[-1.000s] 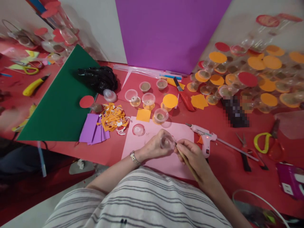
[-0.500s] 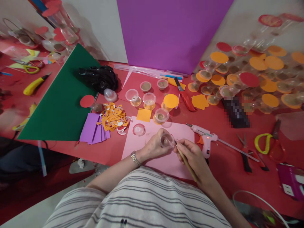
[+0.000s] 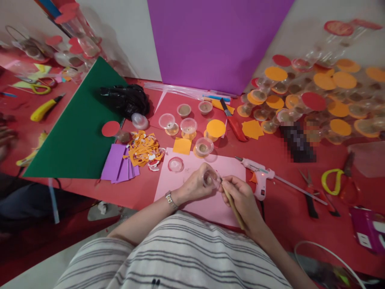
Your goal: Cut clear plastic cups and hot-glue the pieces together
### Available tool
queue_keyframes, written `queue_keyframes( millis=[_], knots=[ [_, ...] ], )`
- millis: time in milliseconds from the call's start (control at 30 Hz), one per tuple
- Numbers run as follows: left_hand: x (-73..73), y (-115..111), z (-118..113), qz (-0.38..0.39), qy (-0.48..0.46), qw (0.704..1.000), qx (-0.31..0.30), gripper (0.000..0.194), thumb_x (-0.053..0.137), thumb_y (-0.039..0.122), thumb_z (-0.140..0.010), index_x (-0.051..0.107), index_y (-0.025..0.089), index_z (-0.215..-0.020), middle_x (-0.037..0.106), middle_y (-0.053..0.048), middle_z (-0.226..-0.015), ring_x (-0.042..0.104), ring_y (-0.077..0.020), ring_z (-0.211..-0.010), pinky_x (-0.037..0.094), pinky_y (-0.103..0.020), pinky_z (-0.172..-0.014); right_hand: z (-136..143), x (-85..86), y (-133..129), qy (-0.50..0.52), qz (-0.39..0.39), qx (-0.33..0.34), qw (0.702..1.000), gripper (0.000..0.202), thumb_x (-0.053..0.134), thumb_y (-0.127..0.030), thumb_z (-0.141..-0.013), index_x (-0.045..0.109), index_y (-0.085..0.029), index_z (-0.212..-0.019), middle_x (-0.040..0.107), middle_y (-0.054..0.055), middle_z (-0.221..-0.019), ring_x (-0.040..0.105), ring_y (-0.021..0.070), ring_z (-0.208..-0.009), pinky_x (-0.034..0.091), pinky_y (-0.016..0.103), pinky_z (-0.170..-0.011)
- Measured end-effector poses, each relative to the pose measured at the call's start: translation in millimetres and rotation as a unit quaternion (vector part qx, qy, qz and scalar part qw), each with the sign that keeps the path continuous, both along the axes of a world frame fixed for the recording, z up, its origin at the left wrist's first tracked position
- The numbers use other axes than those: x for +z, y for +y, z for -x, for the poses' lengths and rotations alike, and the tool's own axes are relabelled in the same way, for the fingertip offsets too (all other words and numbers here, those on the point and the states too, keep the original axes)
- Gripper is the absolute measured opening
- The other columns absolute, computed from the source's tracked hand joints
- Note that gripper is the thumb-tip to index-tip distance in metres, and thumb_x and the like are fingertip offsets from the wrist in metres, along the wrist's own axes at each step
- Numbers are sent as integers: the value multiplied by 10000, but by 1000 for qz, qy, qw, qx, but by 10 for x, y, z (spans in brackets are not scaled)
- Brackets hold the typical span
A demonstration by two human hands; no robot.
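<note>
My left hand (image 3: pixel 197 182) is wrapped around a small clear plastic cup (image 3: pixel 211 179), its open side tilted up toward me. My right hand (image 3: pixel 240 198) pinches a slim tool with a tan handle (image 3: pixel 235 206). The tip of this tool meets the cup's right rim; whether it is a brush or another kind is too small to tell. Both hands are above a pink sheet (image 3: pixel 171 192). A clear round lid (image 3: pixel 175 164) with a reddish rim lies on that sheet. Beyond the hands stands a clear cup piece (image 3: pixel 204 147) with grey-brown material inside.
A glue gun (image 3: pixel 255 172) lies right of the sheet, with pliers (image 3: pixel 309 196) and scissors (image 3: pixel 339 176) farther right. Orange paper scraps (image 3: pixel 144 148) and purple paper (image 3: pixel 116 162) sit left. A green board (image 3: pixel 78 132) leans there. Many cup pieces with orange discs (image 3: pixel 325 80) crowd the back right.
The tool and my right hand have shifted very slightly left against the cup. My left hand keeps its hold. At the far left edge, another person's hand has come into view.
</note>
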State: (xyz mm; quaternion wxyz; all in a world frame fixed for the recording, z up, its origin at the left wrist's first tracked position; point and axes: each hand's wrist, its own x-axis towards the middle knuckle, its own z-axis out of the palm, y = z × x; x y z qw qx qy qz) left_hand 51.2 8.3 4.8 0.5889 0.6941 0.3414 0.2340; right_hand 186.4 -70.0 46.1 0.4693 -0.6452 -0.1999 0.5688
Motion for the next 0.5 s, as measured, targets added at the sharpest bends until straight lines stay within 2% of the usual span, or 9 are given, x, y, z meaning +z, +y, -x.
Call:
queue_keyframes(
  millis=[167,333,400,500],
  knots=[
    [-10,3,17,17,-34,999,17,268,637,121,-701,496,194,-917,674,-26,-921,627,-137,-780,504,-261,-691,-27,-17,-8,53,-8,14,998,322,722,-500,-724,607,-201,-756,597,-24,-638,434,68,-431,323,204,-387],
    [33,0,44,28,-47,998,37,279,661,148,-706,494,192,-924,657,-22,-917,623,-143,-787,500,-270,-714,-27,-87,-37,75,-24,20,997,312,705,-496,-744,612,-212,-833,600,-27,-670,493,89,-474,393,219,-427],
    [36,1,49,28,-39,998,35,287,661,136,-695,494,192,-922,652,-19,-912,620,-146,-796,497,-272,-716,-26,-111,-38,54,-35,17,998,296,683,-492,-764,599,-216,-833,593,-29,-684,482,86,-475,378,214,-416],
    [41,1,52,45,-32,998,9,345,673,135,-672,474,191,-949,649,-29,-936,620,-151,-806,490,-272,-697,-49,-128,-24,-31,-47,20,998,249,645,-466,-795,572,-231,-827,524,-58,-614,408,86,-440,319,215,-390]
  ],
)
